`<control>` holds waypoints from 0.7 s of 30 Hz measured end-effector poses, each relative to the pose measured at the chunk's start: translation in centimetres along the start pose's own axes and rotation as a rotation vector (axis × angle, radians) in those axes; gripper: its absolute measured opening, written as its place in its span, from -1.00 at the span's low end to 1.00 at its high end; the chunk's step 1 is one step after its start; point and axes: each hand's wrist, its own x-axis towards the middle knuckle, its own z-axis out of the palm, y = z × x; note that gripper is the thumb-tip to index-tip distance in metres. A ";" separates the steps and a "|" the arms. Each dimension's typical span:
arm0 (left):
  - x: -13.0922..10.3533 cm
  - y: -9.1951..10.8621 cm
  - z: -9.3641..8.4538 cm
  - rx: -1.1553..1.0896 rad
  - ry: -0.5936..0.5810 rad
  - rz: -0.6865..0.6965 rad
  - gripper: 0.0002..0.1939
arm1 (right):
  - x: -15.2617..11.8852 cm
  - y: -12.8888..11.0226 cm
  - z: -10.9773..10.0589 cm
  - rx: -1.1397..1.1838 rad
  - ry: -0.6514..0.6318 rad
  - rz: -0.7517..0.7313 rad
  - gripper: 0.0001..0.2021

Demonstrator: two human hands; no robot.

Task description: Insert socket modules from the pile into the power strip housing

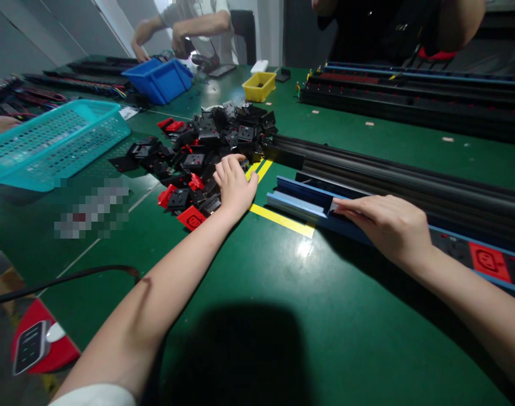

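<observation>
Closest in, at seven o'clock, a pale sleeve (94, 396) rings the left forearm. The left hand (236, 183) is half open, fingers curved at the near edge of the pile of black modules (206, 132), thumb apart; no piece shows in its grasp, and I can't tell if the fingertips touch one. The right hand (395, 228) has thumb and fingers drawn together inside the blue channel (297, 202), and whether they pinch anything is hidden. That channel runs from the right hand's ten o'clock to its four, where a red socket module (488, 261) sits in it.

Now the risks, as I judge them: a careless sweep of the left wrist could scatter loose pieces; a module tipped askew could jam against the channel's walls; and pressing unevenly might shift the channel off the yellow tape (282, 220) at its nine o'clock end.

Room? Bare green table (240, 282) opens at six o'clock. Dark rails (392, 166) hem the right hand at twelve; the teal basket (26, 163) sits well apart at the left hand's nine, co-worker's arms (202, 25) farther off at eleven.
</observation>
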 end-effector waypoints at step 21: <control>-0.9 0.6 0.2 0.009 -0.068 0.118 -0.63 | 0.3 -0.4 0.3 0.001 -0.108 0.119 -0.83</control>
